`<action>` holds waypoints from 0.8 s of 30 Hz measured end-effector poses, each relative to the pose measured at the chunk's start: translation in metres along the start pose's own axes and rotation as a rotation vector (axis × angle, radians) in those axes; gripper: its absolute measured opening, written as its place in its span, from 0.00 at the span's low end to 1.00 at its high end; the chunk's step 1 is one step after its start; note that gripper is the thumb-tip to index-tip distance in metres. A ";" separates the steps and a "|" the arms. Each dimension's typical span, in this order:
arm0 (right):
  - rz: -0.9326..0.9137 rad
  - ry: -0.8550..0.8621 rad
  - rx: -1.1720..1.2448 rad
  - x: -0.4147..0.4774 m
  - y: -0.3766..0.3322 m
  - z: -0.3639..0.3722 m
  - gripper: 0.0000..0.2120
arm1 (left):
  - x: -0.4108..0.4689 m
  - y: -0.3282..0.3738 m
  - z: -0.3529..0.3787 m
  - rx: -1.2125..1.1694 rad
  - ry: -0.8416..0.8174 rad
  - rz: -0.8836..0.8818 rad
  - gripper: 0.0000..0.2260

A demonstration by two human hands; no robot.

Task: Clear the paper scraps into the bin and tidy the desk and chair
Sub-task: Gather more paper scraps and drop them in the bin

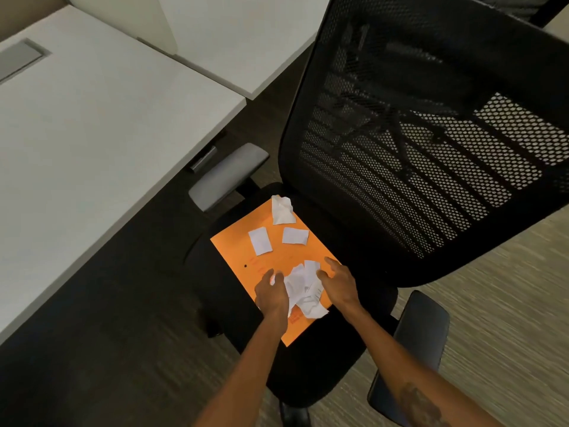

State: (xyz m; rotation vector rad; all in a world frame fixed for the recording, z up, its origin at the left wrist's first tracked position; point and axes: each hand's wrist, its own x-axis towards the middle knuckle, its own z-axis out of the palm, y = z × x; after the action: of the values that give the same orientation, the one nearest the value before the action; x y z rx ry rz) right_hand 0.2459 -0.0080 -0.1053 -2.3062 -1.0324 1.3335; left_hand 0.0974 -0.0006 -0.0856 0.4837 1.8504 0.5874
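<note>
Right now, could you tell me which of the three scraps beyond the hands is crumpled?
The scrap at the orange sheet's far corner, nearest the backrest; the other two lie flat.
</note>
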 end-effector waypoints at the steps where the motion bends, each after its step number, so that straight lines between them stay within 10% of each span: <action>1: 0.009 0.001 -0.006 0.004 0.000 0.003 0.26 | 0.003 -0.001 0.002 0.019 0.006 -0.005 0.18; 24: 0.259 0.062 -0.192 0.021 -0.018 0.067 0.27 | 0.021 -0.008 0.027 0.082 0.059 -0.161 0.18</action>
State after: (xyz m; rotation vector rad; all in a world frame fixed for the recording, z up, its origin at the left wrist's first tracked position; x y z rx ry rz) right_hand 0.1879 0.0123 -0.1444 -2.6827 -0.9018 1.2924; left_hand 0.1155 0.0100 -0.1141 0.3703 1.9545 0.4227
